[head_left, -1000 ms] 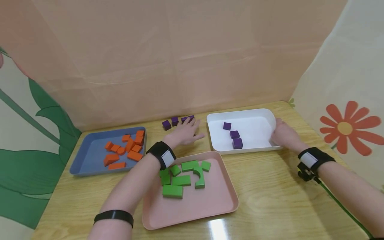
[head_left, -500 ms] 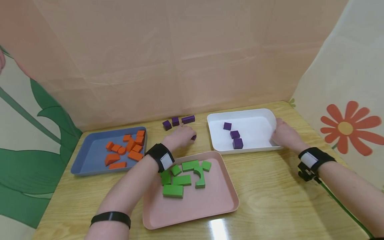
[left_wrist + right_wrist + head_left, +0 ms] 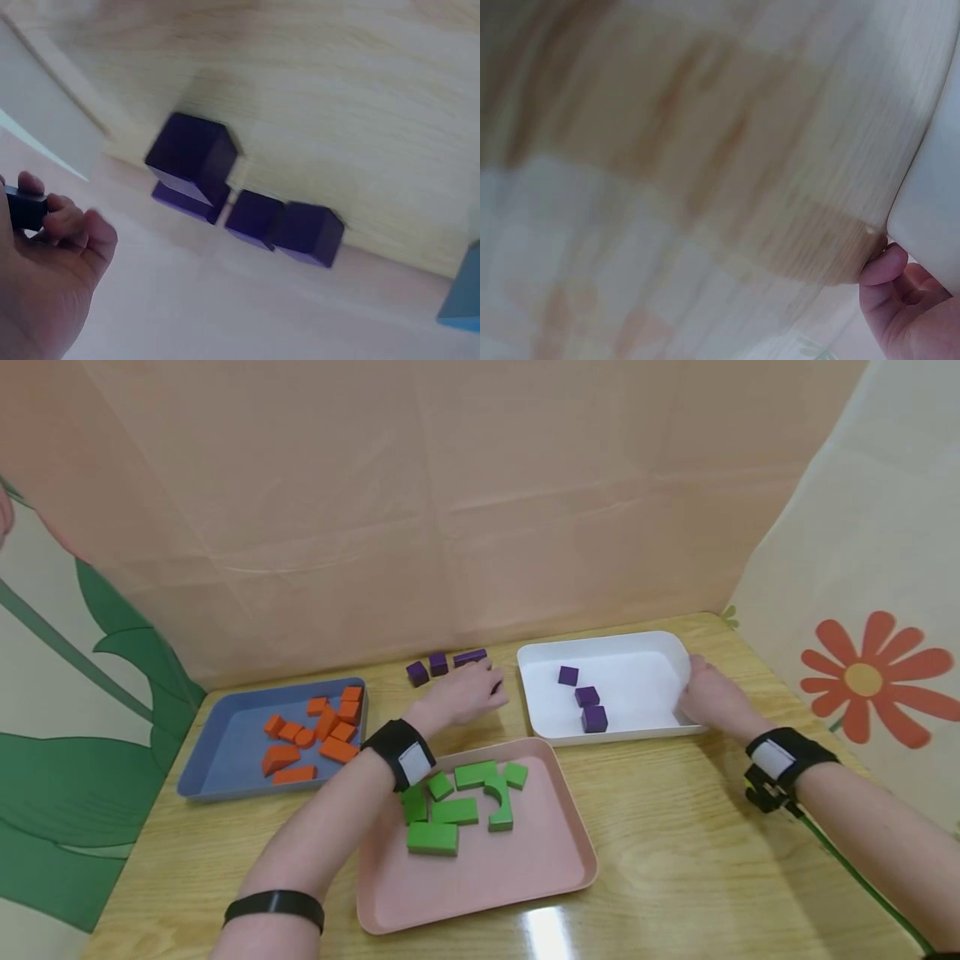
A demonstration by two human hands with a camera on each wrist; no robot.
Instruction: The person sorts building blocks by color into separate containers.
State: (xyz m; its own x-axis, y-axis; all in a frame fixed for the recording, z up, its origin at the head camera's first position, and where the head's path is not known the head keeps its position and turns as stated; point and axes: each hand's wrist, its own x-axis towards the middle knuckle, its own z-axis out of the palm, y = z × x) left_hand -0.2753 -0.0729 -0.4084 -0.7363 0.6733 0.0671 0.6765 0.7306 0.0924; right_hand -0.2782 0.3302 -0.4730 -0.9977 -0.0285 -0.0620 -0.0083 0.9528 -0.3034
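Observation:
My left hand (image 3: 467,693) hovers over the table between the blue and white trays. In the left wrist view its curled fingers pinch a small dark block (image 3: 27,208), which the hand hides in the head view. Near it on the table stand purple cubes (image 3: 417,673) and a purple bar (image 3: 470,657); the left wrist view also shows a larger purple block (image 3: 196,154) in front of the bar. At the right end of the white tray (image 3: 645,727), my right hand (image 3: 716,697) grips the wall, fingers curled at its corner. Three purple blocks (image 3: 594,719) lie in that tray.
A blue tray (image 3: 225,743) with several orange blocks (image 3: 326,723) stands at the left. Nearer the front, a pink tray (image 3: 517,877) holds several green blocks (image 3: 432,838). A hanging sheet (image 3: 450,527) closes off the table's back edge.
The left hand's spread fingers have drawn back from the purple bar and closed on a small block, then shifted slightly up and right. The right hand and the trays stay put.

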